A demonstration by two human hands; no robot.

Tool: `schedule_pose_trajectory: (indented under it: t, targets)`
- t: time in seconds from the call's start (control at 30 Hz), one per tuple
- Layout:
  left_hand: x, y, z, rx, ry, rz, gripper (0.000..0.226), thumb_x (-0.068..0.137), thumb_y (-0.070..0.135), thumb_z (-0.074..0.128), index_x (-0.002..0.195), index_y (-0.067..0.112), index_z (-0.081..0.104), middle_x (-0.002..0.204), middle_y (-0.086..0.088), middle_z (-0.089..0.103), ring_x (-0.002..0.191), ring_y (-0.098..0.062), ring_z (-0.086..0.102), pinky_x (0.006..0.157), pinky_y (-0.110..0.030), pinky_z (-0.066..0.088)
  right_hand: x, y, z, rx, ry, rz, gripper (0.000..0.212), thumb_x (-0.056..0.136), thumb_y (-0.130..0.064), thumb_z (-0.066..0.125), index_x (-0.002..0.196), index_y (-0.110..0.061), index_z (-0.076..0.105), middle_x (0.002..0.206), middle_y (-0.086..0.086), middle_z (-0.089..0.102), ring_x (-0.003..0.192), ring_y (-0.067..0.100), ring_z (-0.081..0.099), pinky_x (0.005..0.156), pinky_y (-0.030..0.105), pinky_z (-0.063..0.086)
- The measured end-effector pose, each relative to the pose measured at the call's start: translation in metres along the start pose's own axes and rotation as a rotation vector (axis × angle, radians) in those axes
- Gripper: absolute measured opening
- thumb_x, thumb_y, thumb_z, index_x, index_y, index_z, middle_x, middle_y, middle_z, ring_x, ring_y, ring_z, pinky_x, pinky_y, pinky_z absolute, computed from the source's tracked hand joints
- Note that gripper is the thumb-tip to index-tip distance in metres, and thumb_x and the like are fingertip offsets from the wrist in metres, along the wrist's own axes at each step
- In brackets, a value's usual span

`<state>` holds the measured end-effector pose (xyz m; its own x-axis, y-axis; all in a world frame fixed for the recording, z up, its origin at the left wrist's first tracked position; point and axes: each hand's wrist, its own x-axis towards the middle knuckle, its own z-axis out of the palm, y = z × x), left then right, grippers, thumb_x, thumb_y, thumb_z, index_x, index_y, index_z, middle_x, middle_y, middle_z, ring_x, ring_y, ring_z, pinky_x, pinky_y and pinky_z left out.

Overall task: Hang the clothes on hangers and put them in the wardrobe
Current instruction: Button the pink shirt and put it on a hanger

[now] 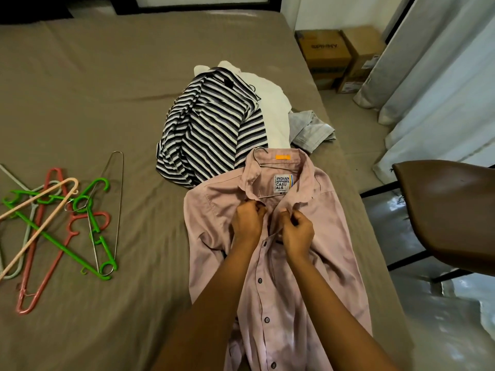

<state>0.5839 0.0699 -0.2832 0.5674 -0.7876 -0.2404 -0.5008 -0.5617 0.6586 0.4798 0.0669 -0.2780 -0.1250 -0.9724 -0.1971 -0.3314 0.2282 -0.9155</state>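
Shirt (294, 266) lies at 5 o'clock on bed (107, 103), hanger (276, 167) inside collar; left hand (247, 219) and right hand (297, 231) each pinch placket under collar; best keep edges taut, ease button through.

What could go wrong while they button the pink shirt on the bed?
1. The hanger pokes out of the collar of the pink shirt, right beside the striped top, so lifting might snag it.
2. The left hand and right hand pinch the front near the collar; the hanger could slip crooked inside.
3. The spare hangers lie tangled, so grabbing one may drag others.
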Motion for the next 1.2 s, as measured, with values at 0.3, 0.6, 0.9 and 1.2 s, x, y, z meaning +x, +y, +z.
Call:
schedule_pose_trajectory:
  t: [0.3, 0.6, 0.9, 1.2]
  targets:
    - [-0.02, -0.001, -0.011, -0.291, -0.054, 0.105, 0.01, 0.087, 0.007, 0.062, 0.092, 0.0, 0.067, 0.087, -0.013, 0.071, 0.078, -0.019, 0.065, 0.064, -0.01, 0.045, -0.006, -0.011, -0.008, 0.017, -0.073, -0.04, 0.022, 0.077, -0.001, 0.069, 0.066, -0.007, 0.051, 0.056, -0.001, 0.052, 0.05, 0.0, 0.044, 0.052, 0.017, 0.038]
    - [-0.042, 0.002, -0.026, -0.375, -0.107, 0.128, 0.018, 0.087, -0.005, 0.054, 0.094, 0.002, 0.069, 0.092, -0.007, 0.071, 0.08, -0.009, 0.064, 0.072, -0.008, 0.049, -0.009, -0.016, -0.015, -0.037, -0.154, -0.148, 0.02, 0.077, -0.004, 0.073, 0.069, -0.016, 0.059, 0.061, -0.012, 0.056, 0.055, -0.009, 0.052, 0.059, 0.009, 0.04]
    - [-0.048, 0.01, -0.036, -0.284, -0.056, 0.166, 0.014, 0.087, 0.003, 0.058, 0.1, 0.003, 0.061, 0.075, 0.001, 0.063, 0.063, -0.003, 0.058, 0.061, -0.01, 0.045, -0.006, -0.025, -0.024, -0.04, -0.28, -0.019, 0.024, 0.073, 0.003, 0.07, 0.068, -0.018, 0.061, 0.058, -0.009, 0.059, 0.057, 0.003, 0.055, 0.066, 0.032, 0.053]
    - [-0.049, 0.01, -0.032, -0.28, 0.02, 0.226, 0.019, 0.086, 0.002, 0.057, 0.096, 0.008, 0.042, 0.076, -0.002, 0.057, 0.071, -0.022, 0.062, 0.066, -0.036, 0.053, -0.005, -0.033, -0.035, 0.06, -0.341, 0.098, 0.014, 0.07, 0.008, 0.07, 0.074, -0.005, 0.065, 0.063, 0.005, 0.065, 0.061, 0.011, 0.061, 0.061, 0.027, 0.054]
